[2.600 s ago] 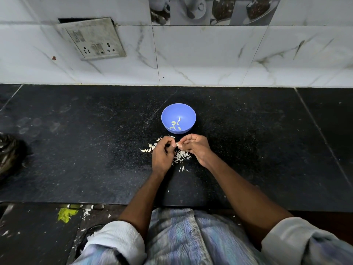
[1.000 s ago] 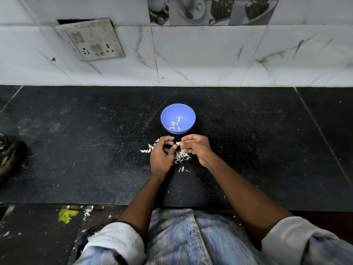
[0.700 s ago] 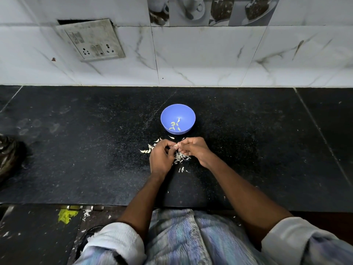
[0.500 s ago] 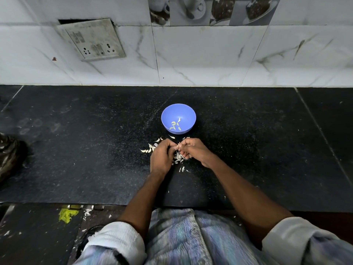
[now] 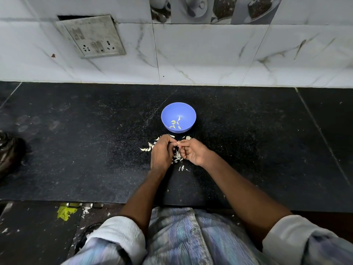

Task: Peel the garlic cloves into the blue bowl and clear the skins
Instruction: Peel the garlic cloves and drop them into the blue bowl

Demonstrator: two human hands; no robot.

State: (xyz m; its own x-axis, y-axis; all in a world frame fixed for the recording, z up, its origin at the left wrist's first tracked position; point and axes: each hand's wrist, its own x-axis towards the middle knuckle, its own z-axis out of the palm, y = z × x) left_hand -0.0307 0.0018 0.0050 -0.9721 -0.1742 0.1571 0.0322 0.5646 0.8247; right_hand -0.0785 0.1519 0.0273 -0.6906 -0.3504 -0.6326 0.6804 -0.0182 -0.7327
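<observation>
A blue bowl (image 5: pixel 184 113) stands on the black counter (image 5: pixel 86 142) and holds several pale peeled garlic cloves (image 5: pixel 175 124). Just in front of it my left hand (image 5: pixel 160 153) and my right hand (image 5: pixel 193 153) meet, fingers curled. Between their fingertips they pinch a small garlic clove (image 5: pixel 178 143). Under and around both hands lies a scatter of white garlic skins (image 5: pixel 177 157), with more skins (image 5: pixel 148 148) to the left of my left hand.
A marble-tiled wall with a socket plate (image 5: pixel 91 36) runs along the back of the counter. A dark bag-like object (image 5: pixel 8 155) sits at the far left edge. Below the counter's front edge the floor shows a yellow scrap (image 5: pixel 65 212) and white bits.
Both hands have stayed in front of the bowl, working the clove with small finger movements. My right hand has turned a little. The bowl has not moved.
</observation>
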